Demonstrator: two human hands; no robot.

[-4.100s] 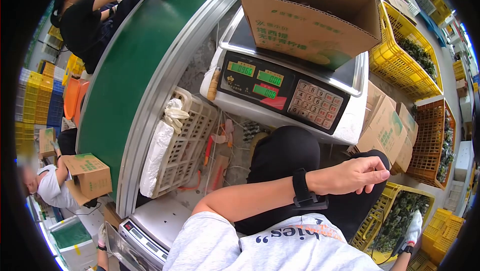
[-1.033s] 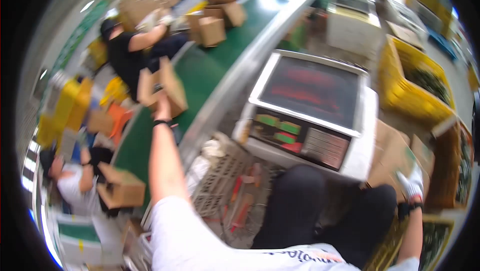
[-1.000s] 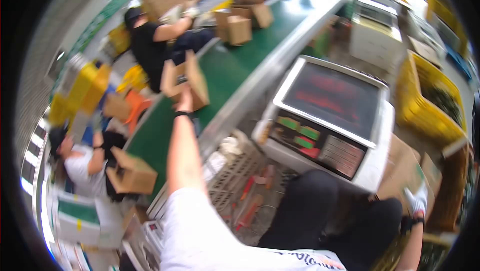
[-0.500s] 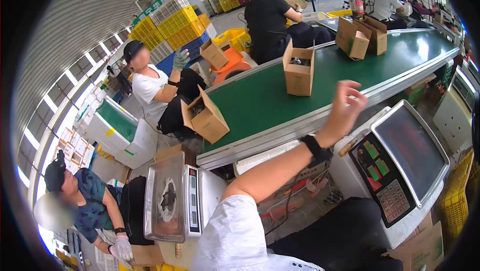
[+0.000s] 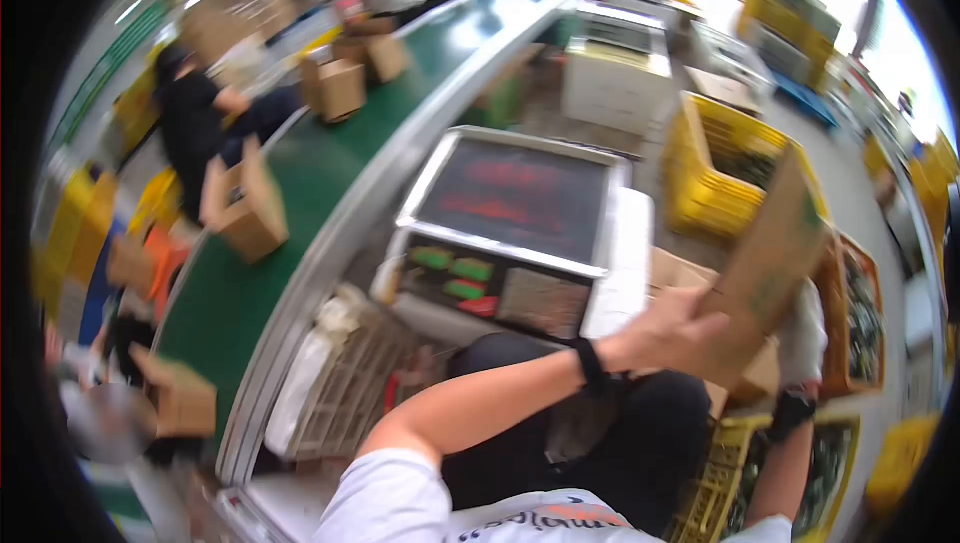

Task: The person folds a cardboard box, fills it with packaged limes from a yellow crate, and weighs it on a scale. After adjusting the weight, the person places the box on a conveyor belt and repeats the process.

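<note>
My bare left hand [image 5: 665, 331], with a black band on the wrist, grips the lower left side of a folded cardboard box [image 5: 765, 263]. At the box's lower right side is my right hand [image 5: 803, 338], in a white glove. Its fingers are partly hidden behind the cardboard, closed against it. The box stands tilted, a green print on its face. More brown cardboard [image 5: 680, 271] lies just behind and below it. Left of my hands is a scale [image 5: 510, 203] with a dark metal pan and a keypad.
A green conveyor belt [image 5: 330, 163] runs along the left, carrying open cardboard boxes [image 5: 250, 208]. Yellow crates [image 5: 695, 178] and an orange crate [image 5: 835, 373] with dark contents stand to the right. Co-workers sit beyond the belt, one in black [image 5: 190, 118].
The view has swung to the right. My left hand, earlier raised over the belt's edge with fingers apart, now holds the cardboard box. My right hand has come into view.
</note>
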